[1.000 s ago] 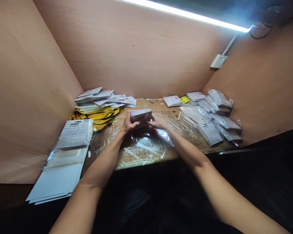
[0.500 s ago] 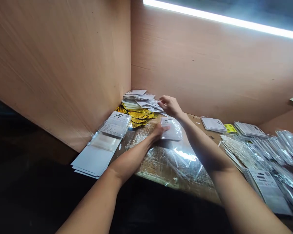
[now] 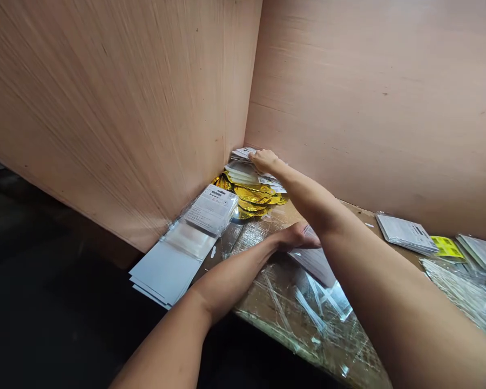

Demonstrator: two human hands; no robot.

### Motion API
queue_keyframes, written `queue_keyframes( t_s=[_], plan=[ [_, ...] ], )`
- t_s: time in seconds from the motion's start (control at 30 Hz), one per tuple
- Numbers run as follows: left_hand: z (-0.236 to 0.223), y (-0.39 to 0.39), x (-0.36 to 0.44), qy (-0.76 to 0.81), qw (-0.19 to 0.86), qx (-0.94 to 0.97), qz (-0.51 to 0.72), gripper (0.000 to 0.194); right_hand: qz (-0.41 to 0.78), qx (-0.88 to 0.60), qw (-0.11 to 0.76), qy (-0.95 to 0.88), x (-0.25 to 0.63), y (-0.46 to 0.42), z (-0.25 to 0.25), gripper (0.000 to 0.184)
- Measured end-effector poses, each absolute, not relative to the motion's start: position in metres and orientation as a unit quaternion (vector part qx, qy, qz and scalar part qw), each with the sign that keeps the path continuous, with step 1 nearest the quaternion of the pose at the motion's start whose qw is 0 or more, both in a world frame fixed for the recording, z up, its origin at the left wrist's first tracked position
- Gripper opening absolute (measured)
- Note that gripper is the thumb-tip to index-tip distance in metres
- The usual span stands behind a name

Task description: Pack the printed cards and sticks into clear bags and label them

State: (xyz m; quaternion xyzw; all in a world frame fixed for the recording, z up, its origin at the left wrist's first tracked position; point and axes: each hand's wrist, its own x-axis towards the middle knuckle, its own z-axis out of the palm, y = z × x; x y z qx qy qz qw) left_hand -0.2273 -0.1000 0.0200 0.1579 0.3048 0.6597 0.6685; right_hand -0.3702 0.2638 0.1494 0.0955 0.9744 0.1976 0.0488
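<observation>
My left hand (image 3: pixel 297 236) is closed around the edge of a white printed card pack (image 3: pixel 314 263) in clear plastic, held low over the table. Part of that pack is hidden by my right forearm. At the back corner my right hand (image 3: pixel 266 161) has its fingers curled together at the right edge of a stack of printed cards (image 3: pixel 243 153). Whatever lies between those fingers is hidden. Just below the stack are shiny gold foil pieces (image 3: pixel 253 201) and some pale flat sleeves (image 3: pixel 243 174).
On the left lies a row with a bagged printed card (image 3: pixel 214 208), clear bags (image 3: pixel 188 240) and white cards (image 3: pixel 166 273). Plastic strips (image 3: pixel 311 310) litter the film-covered table (image 3: pixel 263 308). Card packs (image 3: pixel 407 233) and a yellow label (image 3: pixel 447 247) sit right. Wooden panels (image 3: pixel 348 97) enclose the corner.
My right hand has moved to the card stack in the back corner. My left hand has tilted the card pack and brought it lower. The view has swung left and down.
</observation>
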Motion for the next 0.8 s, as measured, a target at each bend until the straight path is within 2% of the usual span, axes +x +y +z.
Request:
queue_keyframes(
  t_s=[0.1, 0.27, 0.37, 0.43, 0.5, 0.6, 0.7, 0.8],
  plan=[
    [0.019, -0.085, -0.221, 0.32, 0.62, 0.297, 0.652, 0.06, 0.201, 0.076, 0.068, 0.974, -0.317, 0.291, 0.156, 0.038],
    [0.026, 0.008, -0.213, 0.288, 0.655, 0.373, 0.59, 0.059, 0.177, 0.175, 0.072, 0.966, -0.152, 0.317, 0.141, 0.057],
    [0.033, 0.073, -0.213, 0.265, 0.707, 0.42, 0.503, 0.068, 0.123, 0.247, 0.067, 0.959, -0.053, 0.311, 0.12, 0.06],
    [0.035, 0.101, -0.218, 0.267, 0.676, 0.364, 0.582, 0.063, 0.07, 0.263, 0.069, 0.96, -0.002, 0.302, 0.107, 0.067],
    [0.035, 0.114, -0.225, 0.273, 0.637, 0.251, 0.676, 0.046, 0.041, 0.273, 0.07, 0.959, 0.036, 0.293, 0.097, 0.071],
    [0.039, 0.117, -0.236, 0.252, 0.588, 0.098, 0.762, 0.022, 0.048, 0.299, 0.071, 0.95, 0.071, 0.278, 0.09, 0.055],
    [0.046, 0.113, -0.239, 0.218, 0.566, 0.049, 0.793, 0.022, 0.056, 0.341, 0.047, 0.937, 0.09, 0.266, 0.092, 0.048],
    [0.05, 0.11, -0.239, 0.202, 0.569, 0.053, 0.796, 0.026, 0.071, 0.45, -0.047, 0.889, 0.098, 0.261, 0.104, 0.044]
  ],
)
